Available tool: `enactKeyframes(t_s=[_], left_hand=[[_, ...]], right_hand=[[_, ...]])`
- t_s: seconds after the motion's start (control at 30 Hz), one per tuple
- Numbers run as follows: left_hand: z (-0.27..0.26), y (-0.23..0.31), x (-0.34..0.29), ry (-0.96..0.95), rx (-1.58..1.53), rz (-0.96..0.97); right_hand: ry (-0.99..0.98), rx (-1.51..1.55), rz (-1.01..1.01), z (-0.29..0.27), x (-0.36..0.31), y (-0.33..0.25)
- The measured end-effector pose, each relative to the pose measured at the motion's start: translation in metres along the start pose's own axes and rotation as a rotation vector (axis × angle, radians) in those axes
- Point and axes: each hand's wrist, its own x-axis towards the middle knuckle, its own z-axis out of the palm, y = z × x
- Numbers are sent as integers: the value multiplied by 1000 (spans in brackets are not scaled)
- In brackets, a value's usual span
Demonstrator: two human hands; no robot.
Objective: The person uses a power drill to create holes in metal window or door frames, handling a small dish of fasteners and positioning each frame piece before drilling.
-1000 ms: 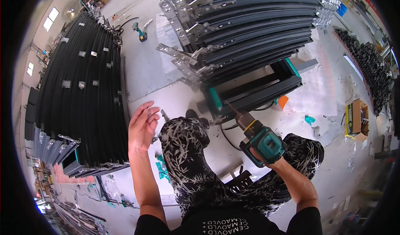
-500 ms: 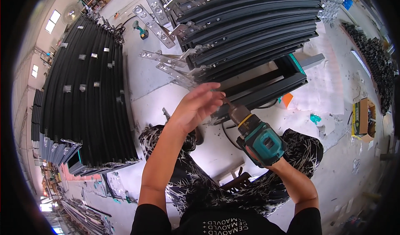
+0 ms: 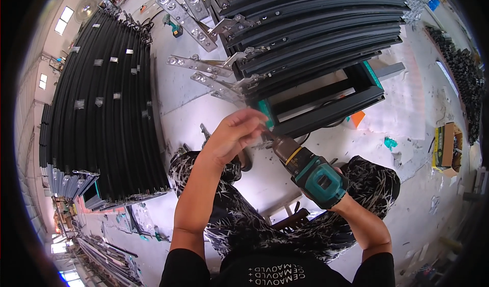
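Note:
My right hand (image 3: 338,204) is wrapped round the grip of a teal and black cordless drill (image 3: 317,179), whose body hides most of the fingers. Its tip points up and left, close to the fingertips of my left hand (image 3: 230,138). Those left fingers are bent together in a pinch, slightly blurred; anything between them is too small to make out. Just beyond both hands lies the corner of a black metal frame (image 3: 331,113) with green strips at its ends. Silver hinge arms (image 3: 204,65) stick out leftward from the stacked black frames (image 3: 316,32) behind it.
Another tall stack of black frames (image 3: 109,134) stands at left. A second teal power tool (image 3: 173,26) rests on the floor beyond. At right are an open cardboard box (image 3: 450,149), an orange piece (image 3: 358,118) and green scrap (image 3: 390,143).
Both hands and the drill have shifted a little left and down relative to the frame. The frame's near corner with its green strip now shows beyond my left fingers.

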Motion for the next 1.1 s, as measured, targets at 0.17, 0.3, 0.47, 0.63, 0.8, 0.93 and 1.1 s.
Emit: enactKeyframes(t_s=[0.17,0.3,0.47,0.63,0.8,0.93,1.1], left_hand=[[-8,-1,-1,-64,-20,-11],[-14,-2,2,-151,8,-37],[-7,1,-1,-81,133,-19],[-6,10,-8,-44,395,50],[-14,14,-11,-131,542,35],[-4,9,-9,-76,483,49],[15,-11,7,21,69,46]], right_hand=[[-26,-42,15,-6,2,-8],[-61,21,62,-9,-1,-9],[-60,79,90,-9,-2,-8],[-74,83,100,-10,0,-13],[-120,60,106,-6,1,-8],[-102,96,97,3,3,-4],[151,-254,-108,14,37,-4]])
